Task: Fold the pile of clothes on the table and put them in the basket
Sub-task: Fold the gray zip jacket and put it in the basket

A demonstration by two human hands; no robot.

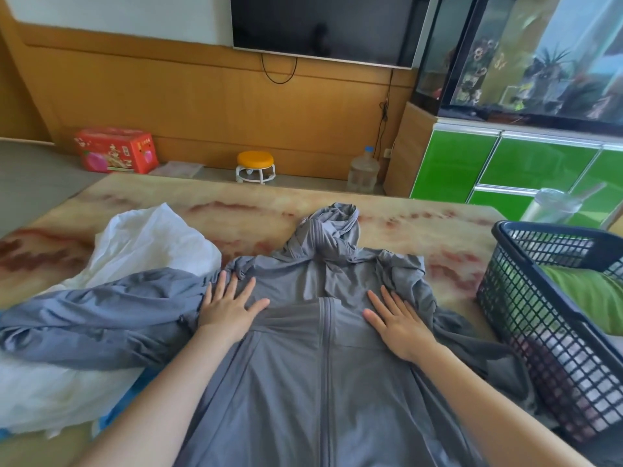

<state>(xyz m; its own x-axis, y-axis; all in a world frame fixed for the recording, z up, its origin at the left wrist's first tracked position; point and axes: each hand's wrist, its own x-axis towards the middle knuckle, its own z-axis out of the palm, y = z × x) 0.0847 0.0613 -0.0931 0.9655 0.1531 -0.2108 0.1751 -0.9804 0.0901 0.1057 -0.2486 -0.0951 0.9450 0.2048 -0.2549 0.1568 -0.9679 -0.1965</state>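
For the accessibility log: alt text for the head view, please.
The left hand and right hand press flat on a grey hooded jacket spread on the table. A white garment lies at left; a basket holding green cloth stands at right.

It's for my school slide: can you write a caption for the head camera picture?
Left hand and right hand press flat on a grey jacket on the table, beside a basket.

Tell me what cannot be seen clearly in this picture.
Head view: hoodie hem, cut off by the bottom edge.
Head view: basket contents, mostly hidden by its mesh wall; only something green shows.
Head view: white cloth, partly under the hoodie sleeve; its kind is unclear.
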